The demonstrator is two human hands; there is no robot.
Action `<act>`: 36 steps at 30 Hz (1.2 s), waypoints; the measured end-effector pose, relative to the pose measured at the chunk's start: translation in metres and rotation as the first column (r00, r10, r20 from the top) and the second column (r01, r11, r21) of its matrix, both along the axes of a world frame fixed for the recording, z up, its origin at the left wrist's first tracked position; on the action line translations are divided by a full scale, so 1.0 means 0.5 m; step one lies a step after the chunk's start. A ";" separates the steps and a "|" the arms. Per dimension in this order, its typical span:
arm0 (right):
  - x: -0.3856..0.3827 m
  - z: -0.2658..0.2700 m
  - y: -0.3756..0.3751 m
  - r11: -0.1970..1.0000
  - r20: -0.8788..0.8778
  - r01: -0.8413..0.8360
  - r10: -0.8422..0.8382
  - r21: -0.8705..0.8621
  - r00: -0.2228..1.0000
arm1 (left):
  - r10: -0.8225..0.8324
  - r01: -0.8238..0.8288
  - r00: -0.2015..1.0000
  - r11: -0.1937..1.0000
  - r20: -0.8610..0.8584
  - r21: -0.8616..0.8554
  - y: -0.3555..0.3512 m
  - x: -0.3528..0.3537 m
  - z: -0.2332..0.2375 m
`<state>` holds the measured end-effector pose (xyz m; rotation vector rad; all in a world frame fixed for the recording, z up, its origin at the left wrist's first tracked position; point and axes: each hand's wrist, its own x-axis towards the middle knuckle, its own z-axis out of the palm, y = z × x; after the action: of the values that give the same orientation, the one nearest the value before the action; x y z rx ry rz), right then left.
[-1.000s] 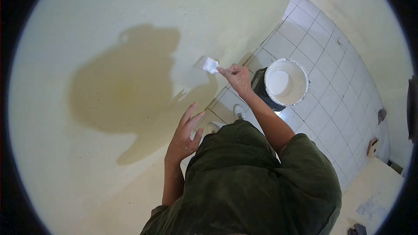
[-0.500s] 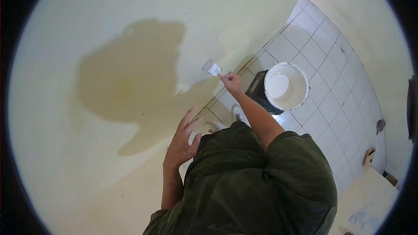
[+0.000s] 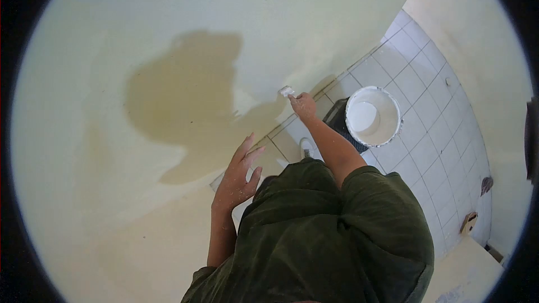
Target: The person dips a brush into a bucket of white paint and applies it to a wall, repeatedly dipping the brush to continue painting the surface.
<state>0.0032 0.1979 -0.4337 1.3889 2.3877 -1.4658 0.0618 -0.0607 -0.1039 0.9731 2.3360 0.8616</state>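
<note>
My right hand [image 3: 304,105] is closed round the handle of a small brush [image 3: 286,91], whose whitish head is at the pale wall [image 3: 314,33]; whether it touches cannot be made out. White specks dot my fingers. My left hand [image 3: 237,182] is held near the wall, fingers spread, with nothing in it. Right of my right forearm is a white bucket [image 3: 349,120] with white liquid inside and a paint-crusted rim. It sits on or against a dark crate [image 3: 336,118].
Light square tiles [image 3: 412,120] cover the floor. A shoe [image 3: 306,147] shows below my right forearm. At the far right lie a wooden piece with holes [image 3: 469,223] and a small dark object [image 3: 487,186]. A second wall [image 3: 477,39] rises beyond the floor. My shadow falls on the near wall.
The brush has moved right and slightly down in view, and its head now looks shorter. The bucket and floor sit slightly lower and further right. My left hand remains spread.
</note>
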 end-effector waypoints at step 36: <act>0.862 0.432 -0.198 0.680 -0.060 0.302 -0.454 -0.668 0.889 | -0.258 0.232 0.963 0.942 0.078 0.243 -0.218 0.517 -0.046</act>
<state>0.4340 0.0988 -0.2180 1.6217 1.4131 -2.3555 0.3203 -0.1698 -0.1271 1.2496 2.0000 1.0712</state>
